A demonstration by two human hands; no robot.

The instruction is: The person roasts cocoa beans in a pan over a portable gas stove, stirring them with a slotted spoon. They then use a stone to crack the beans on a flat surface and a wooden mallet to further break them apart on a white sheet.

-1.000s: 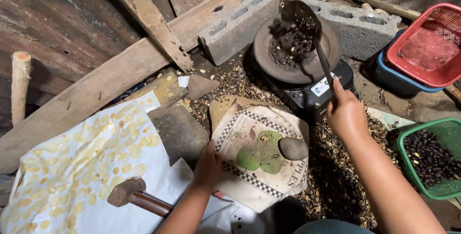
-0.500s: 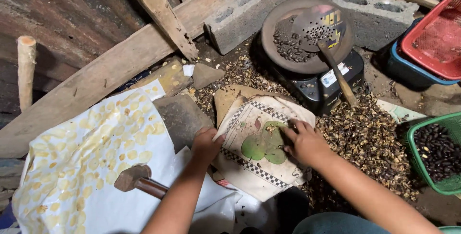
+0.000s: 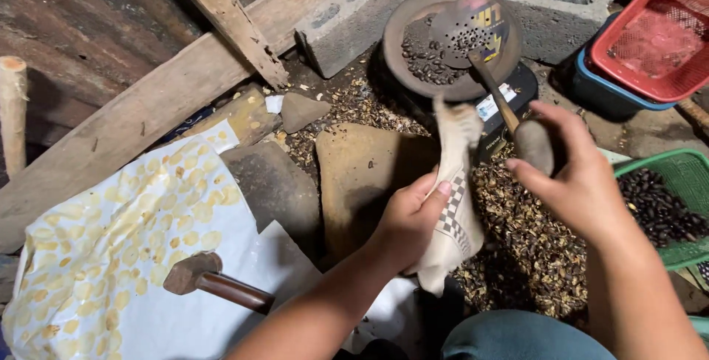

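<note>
Cloth point(image 3: 452, 220) now lifted off the flat stone point(image 3: 362, 175), pinched in left hand point(image 3: 410, 220); right hand point(image 3: 580, 183) clasps a rounded stone point(image 3: 535, 146) beside it.

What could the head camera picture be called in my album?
Left hand lifts a checked cloth, right hand holds a stone.

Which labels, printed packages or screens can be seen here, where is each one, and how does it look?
Sticker label: on the black device under the round pan, behind the wooden handle; small rectangle, white with blue and red marks.
Printed patch: on the perforated scoop lying in the pan; yellow and dark print, partly hidden by holes.
Printed cloth: held up by the left hand; pale fabric with a black-and-white checked band.
No screens are visible.
</note>
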